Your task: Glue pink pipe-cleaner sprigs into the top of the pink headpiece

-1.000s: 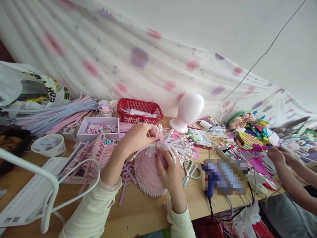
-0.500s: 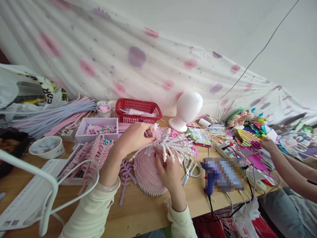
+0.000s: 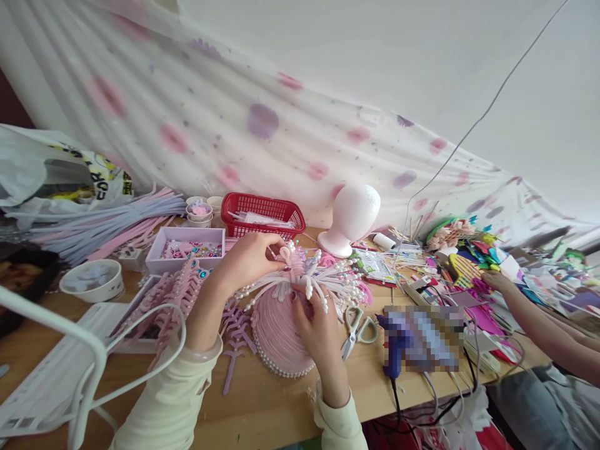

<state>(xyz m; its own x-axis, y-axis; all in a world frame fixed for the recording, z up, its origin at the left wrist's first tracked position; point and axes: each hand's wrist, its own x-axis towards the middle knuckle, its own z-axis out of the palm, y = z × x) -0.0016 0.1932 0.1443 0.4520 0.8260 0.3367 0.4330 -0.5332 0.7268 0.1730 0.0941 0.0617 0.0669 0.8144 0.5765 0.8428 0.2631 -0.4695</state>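
Observation:
In front of me on the table lies a round, pink, ribbed ornament [image 3: 280,331], its lower edge lined with pearls. White pearl-tipped strands [image 3: 335,282] spread out over its top. My left hand [image 3: 250,261] reaches over from the left, thumb and fingers pinched at a pink looped piece [image 3: 290,261] at the top. Below it, my right hand [image 3: 319,328] is closed at the base of the strands, its fingertips partly hidden among them. Beside that hand are light-handled scissors [image 3: 357,328], blades apart. Purple branched pieces [image 3: 235,337] lie left of the ornament.
A white foam head [image 3: 355,212] and a red basket [image 3: 262,206] stand behind. A lilac box of gems [image 3: 186,249] and pink beaded pieces sit left, near a white bent frame [image 3: 94,337]. Right are a blue glue gun [image 3: 396,344], cables and another person's arm [image 3: 529,312].
The view has tilted slightly. My left fingers have shifted back a little, so the pink loop shows more plainly. My right hand stays at the strands.

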